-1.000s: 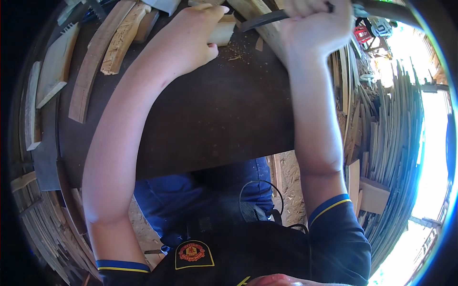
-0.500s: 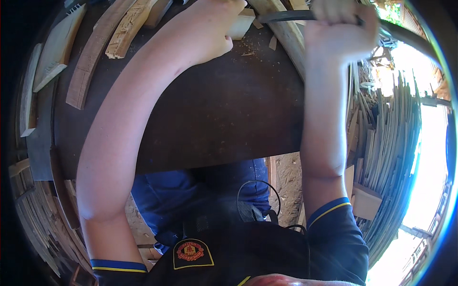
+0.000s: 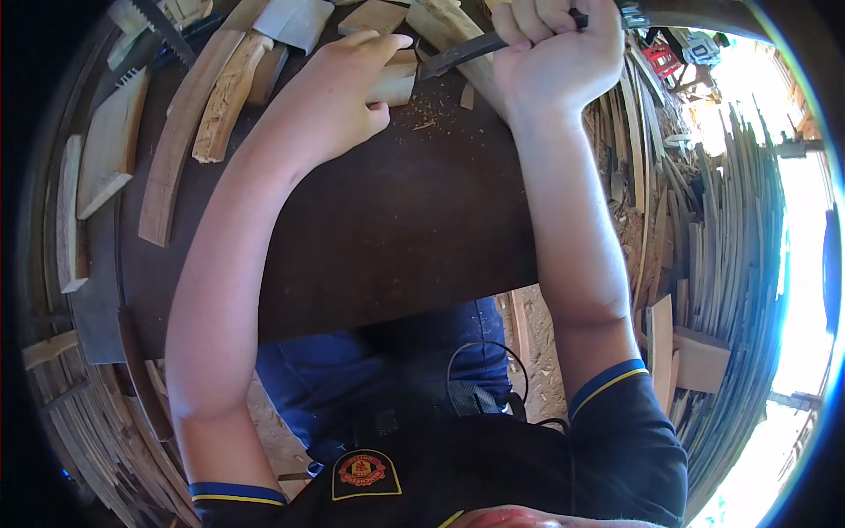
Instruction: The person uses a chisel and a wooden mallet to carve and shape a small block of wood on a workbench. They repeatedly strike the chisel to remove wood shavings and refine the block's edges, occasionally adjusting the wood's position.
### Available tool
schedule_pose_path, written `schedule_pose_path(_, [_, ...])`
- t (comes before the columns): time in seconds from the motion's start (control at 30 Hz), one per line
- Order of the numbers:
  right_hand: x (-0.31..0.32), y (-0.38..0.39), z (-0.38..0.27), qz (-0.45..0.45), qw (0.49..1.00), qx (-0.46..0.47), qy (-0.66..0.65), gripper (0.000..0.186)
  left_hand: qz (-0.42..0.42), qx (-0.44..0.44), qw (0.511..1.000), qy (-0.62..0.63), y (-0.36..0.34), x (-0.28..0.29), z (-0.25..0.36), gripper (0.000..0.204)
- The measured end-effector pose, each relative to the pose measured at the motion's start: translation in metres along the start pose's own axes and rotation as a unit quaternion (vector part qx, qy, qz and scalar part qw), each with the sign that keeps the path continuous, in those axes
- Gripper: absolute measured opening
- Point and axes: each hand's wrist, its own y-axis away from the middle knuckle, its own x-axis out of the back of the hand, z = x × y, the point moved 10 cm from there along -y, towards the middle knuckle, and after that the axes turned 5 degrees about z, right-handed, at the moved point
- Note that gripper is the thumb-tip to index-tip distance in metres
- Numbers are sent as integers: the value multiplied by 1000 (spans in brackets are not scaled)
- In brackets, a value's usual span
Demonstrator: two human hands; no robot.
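My left hand [image 3: 352,88] is closed over a pale wood block [image 3: 393,85] at the far middle of the dark table, its thumb against the near side. The fingers hide part of the block. My right hand [image 3: 559,57] is wrapped round a dark, flat, blade-like metal tool [image 3: 466,53], whose exact kind I cannot make out. From the fist the tool slants left and nearer, its end beside the block's right side. Whether the two touch is unclear. Fine wood crumbs [image 3: 429,113] lie on the table just right of the block.
Curved wood pieces [image 3: 187,141] and flat boards [image 3: 113,150] lie at the table's left. A saw blade [image 3: 163,28] shows at the far left. A long beam [image 3: 462,35] runs behind the tool. Stacked thin strips [image 3: 739,229] stand at the right, beyond the dark tabletop [image 3: 396,220].
The view has shifted, showing more of the table's far side. My right hand and the tool have moved left, closer to the block, and are less blurred. My left hand keeps its hold.
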Motion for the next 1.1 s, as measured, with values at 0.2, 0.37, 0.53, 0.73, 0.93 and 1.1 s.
schedule_pose_path(0.2, [-5, 2, 0, 14, 965, -91, -246, 45, 6, -26, 999, -30, -4, -1, 4, 68])
schedule_pose_path(0.37, [-7, 0, -9, -20, 999, 30, -41, 43, -17, -10, 1000, 3, 0, 2, -1, 69])
schedule_pose_path(0.53, [-11, 9, -5, 50, 999, 19, -4, 43, -23, -17, 1000, 9, -6, -1, -2, 69])
schedule_pose_path(0.73, [-30, 5, -30, -45, 995, 87, -4, 44, 13, -73, 997, -4, -2, 2, -1, 68])
schedule_pose_path(0.93, [-35, 16, -8, -8, 998, 68, -5, 37, -52, 6, 997, -60, -7, 10, 9, 65])
schedule_pose_path(1.1, [-31, 16, -45, -65, 973, 192, 114, 36, -24, 22, 994, -104, 2, 19, 32, 69])
